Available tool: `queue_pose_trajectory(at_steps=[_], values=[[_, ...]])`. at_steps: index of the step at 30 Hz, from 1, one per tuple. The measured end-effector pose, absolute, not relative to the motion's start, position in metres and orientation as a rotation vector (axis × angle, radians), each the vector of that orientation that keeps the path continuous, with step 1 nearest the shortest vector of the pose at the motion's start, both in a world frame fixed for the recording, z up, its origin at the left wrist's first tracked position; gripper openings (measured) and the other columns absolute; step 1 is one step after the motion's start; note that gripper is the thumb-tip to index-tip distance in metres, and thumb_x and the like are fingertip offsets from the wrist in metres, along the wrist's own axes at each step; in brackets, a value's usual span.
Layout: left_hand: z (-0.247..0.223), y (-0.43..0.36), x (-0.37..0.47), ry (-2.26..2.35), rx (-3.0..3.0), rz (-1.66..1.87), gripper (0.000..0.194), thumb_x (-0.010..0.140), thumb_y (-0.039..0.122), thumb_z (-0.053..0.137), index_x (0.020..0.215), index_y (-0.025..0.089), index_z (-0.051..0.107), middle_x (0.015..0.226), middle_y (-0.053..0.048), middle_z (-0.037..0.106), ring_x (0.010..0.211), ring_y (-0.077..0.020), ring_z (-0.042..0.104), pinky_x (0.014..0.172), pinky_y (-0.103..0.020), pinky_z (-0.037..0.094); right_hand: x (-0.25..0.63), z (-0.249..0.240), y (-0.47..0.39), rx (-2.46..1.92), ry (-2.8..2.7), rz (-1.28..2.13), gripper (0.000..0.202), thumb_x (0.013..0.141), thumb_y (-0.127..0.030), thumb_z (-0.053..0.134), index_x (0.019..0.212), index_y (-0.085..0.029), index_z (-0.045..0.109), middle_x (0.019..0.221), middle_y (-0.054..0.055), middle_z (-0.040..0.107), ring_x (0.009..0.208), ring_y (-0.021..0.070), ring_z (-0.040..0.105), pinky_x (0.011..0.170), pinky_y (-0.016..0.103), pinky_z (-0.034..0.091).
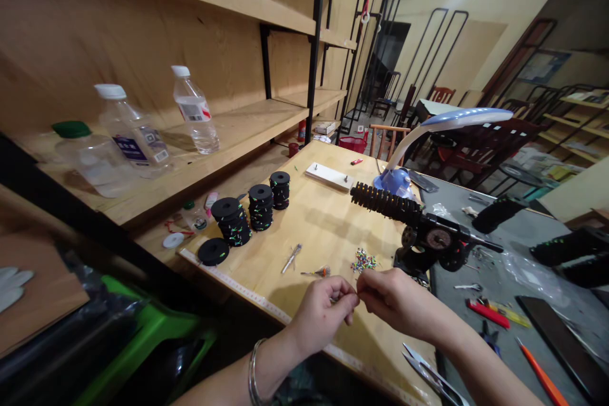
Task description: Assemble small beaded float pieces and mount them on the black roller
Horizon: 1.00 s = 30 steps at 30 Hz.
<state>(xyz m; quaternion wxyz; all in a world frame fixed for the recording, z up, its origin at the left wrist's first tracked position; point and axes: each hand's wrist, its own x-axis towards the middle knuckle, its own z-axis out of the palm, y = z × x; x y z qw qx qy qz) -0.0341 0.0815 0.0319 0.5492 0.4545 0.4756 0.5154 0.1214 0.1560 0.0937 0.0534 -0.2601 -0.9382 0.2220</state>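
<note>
Left hand point(328, 304) and right hand point(392, 300) met, fingertips pinched — contents too small for me to tell. Loose bits point(364, 259) lay just beyond, twelve o'clock. Speckled stacks point(261, 209) stood at ten — seemingly finished; the bits suggested work remained.

My bare left hand point(326, 311), slim silver-coloured bangle point(252, 371) round my left wrist point(285, 350), shiny and rounded, looking like two narrow bands set close together, my left forearm point(221, 387) bare beyond it, my right hand point(397, 304) bare too, my right forearm point(485, 361) bare to the edge of view
</note>
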Motion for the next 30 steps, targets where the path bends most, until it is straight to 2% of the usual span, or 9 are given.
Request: queue_pose_trajectory(at_steps=[5, 8, 13, 20, 30], values=[[0.0339, 0.0838, -0.034, 1.085, 1.044, 1.238, 0.02, 0.075, 0.03, 0.063, 0.063, 0.015, 0.058, 0.051, 0.002, 0.054, 0.049, -0.0099, 0.05, 0.053, -0.022, 0.04, 0.1187, 0.0917, 0.1559, -0.802, -2.866, 0.61, 0.017, 0.068, -0.004, 0.048, 0.068, -0.021, 0.049, 0.055, -0.005, 0.049, 0.049, 0.0096, 0.041, 0.049, 0.02, 0.03], [0.0328, 0.0859, -0.033, 1.057, 1.003, 1.258, 0.018, 0.072, 0.028, 0.063, 0.062, 0.015, 0.057, 0.051, 0.002, 0.054, 0.048, -0.0094, 0.049, 0.052, -0.021, 0.039, 0.118, 0.0912, 0.1548, -0.819, -2.851, 0.588, 0.018, 0.065, -0.004, 0.049, 0.067, -0.021, 0.046, 0.054, -0.006, 0.045, 0.048, 0.0093, 0.037, 0.048, 0.02, 0.029], [0.0292, 0.0867, -0.0327, 1.045, 0.979, 1.258, 0.017, 0.072, 0.027, 0.063, 0.062, 0.015, 0.056, 0.052, 0.002, 0.054, 0.048, -0.0094, 0.049, 0.052, -0.021, 0.039, 0.1203, 0.0882, 0.1558, -0.822, -2.833, 0.598, 0.019, 0.065, -0.004, 0.048, 0.07, -0.022, 0.046, 0.055, -0.007, 0.045, 0.048, 0.0091, 0.037, 0.047, 0.019, 0.028], [0.031, 0.0844, -0.0309, 1.087, 0.989, 1.238, 0.013, 0.076, 0.026, 0.061, 0.072, 0.015, 0.058, 0.057, 0.001, 0.057, 0.053, -0.0111, 0.053, 0.057, -0.023, 0.042, 0.1217, 0.0874, 0.1575, -0.84, -2.86, 0.552, 0.014, 0.075, -0.008, 0.047, 0.075, -0.021, 0.053, 0.057, -0.003, 0.055, 0.049, 0.011, 0.046, 0.049, 0.021, 0.031], [0.0341, 0.0897, -0.0267, 1.164, 1.062, 1.242, 0.011, 0.067, 0.021, 0.055, 0.057, 0.017, 0.053, 0.045, 0.004, 0.05, 0.043, -0.0095, 0.047, 0.046, -0.02, 0.037, 0.1201, 0.0884, 0.1545, -0.822, -2.891, 0.478, 0.014, 0.07, -0.007, 0.049, 0.071, -0.021, 0.052, 0.057, -0.001, 0.057, 0.05, 0.0121, 0.047, 0.05, 0.022, 0.029]])
